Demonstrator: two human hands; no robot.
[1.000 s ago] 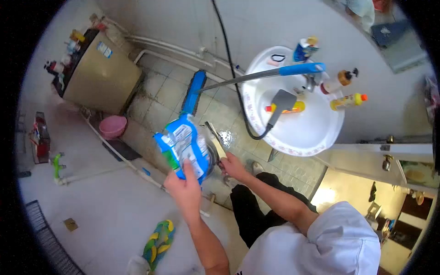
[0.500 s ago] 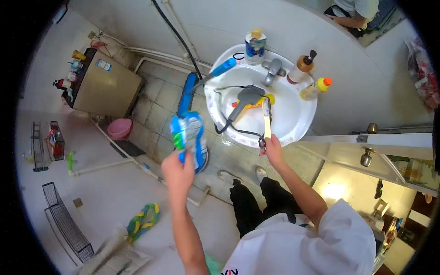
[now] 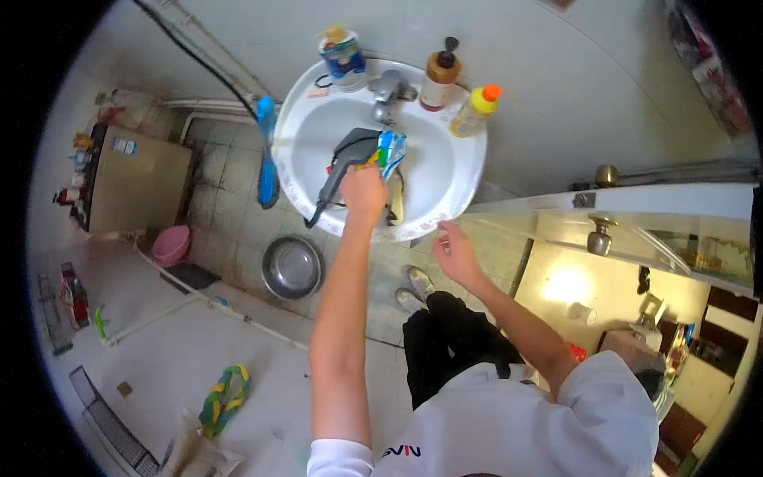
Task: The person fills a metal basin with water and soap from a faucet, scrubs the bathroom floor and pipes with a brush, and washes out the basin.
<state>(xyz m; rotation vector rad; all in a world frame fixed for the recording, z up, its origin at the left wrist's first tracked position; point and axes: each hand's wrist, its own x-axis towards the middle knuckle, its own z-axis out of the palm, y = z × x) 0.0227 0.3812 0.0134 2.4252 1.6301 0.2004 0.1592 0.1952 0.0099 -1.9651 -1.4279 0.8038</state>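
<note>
Over the white sink (image 3: 433, 195), my left hand (image 3: 364, 191) is closed on the blue and white packet (image 3: 392, 151), its fingers partly hidden. The packet is in the basin, beside the grey hair-dryer-shaped tool (image 3: 340, 163), whose handle passes right by that hand. A pale-handled item (image 3: 396, 203) leans inside the basin near the front rim. Just outside the front rim, my right hand (image 3: 455, 250) has loosely curled fingers and holds nothing.
Bottles (image 3: 343, 60), (image 3: 439, 75) and a yellow bottle (image 3: 475, 111) stand behind the basin by the faucet (image 3: 389, 91). A metal bowl (image 3: 292, 267), blue brush (image 3: 268, 171) and pink basin (image 3: 171, 245) are on the left. A door (image 3: 548, 215) is at right.
My left hand has carried the packet rightward into the sink. My right hand has let go of the pale-handled item, now in the basin, and drawn back. The view has shifted.
</note>
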